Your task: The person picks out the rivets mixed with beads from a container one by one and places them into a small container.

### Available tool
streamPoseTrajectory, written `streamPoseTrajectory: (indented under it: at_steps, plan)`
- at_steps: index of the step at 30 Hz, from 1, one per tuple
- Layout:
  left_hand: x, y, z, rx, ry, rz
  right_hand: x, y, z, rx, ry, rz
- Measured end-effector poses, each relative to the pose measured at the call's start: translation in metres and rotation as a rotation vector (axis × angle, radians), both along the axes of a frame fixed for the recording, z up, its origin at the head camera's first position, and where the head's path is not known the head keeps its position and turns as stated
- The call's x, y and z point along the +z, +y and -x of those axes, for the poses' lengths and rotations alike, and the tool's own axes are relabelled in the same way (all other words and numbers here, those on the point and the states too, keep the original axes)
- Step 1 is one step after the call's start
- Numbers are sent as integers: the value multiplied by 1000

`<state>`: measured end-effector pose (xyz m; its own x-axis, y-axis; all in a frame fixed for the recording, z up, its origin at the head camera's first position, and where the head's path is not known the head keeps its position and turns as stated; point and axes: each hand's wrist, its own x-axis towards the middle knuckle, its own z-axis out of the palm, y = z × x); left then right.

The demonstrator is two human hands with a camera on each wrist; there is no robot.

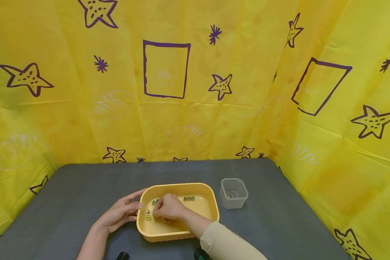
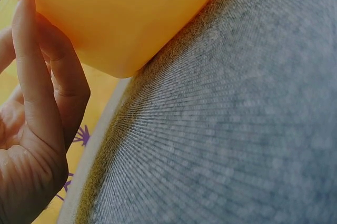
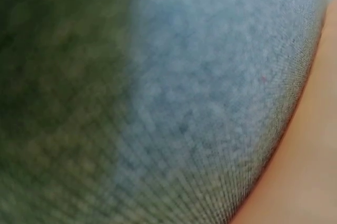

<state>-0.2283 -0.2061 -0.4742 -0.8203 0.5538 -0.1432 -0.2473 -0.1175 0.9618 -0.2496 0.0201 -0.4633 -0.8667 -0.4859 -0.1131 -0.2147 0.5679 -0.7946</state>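
A yellow tray (image 1: 178,236) with rounded corners stands on the dark table. My left hand (image 1: 118,213) grips its left side, with a fingertip at the rim and other fingers against the outer wall. In the left wrist view, bent fingers (image 2: 34,87) touch that wall. My right hand (image 1: 170,207) reaches inside the tray with fingers curled and tips together, pointing left; anything between them is hidden. Close to those fingertips lie a yellow-green marble (image 1: 148,217), a small shiny piece (image 1: 148,211) and a green marble (image 1: 154,202). Three marbles (image 1: 189,198) sit in a row by the back wall.
A clear plastic box (image 1: 234,195) with small pieces inside stands right of the tray. Dark objects (image 1: 122,255) show at the near edge of the view. Yellow patterned cloth (image 1: 195,126) hangs behind and beside the grey table (image 1: 84,180).
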Motion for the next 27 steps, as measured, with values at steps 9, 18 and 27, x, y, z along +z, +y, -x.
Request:
streamPoseTrajectory:
  at_steps: [9,18,27]
  plan:
    - [1,0,0,-4,-3,6,1,2,0,13,-33,31]
    - [0,0,1,7,-6,19,-1,5,1,-14,-101,113]
    - [2,1,0,20,-13,32,2,7,2,-14,-187,179]
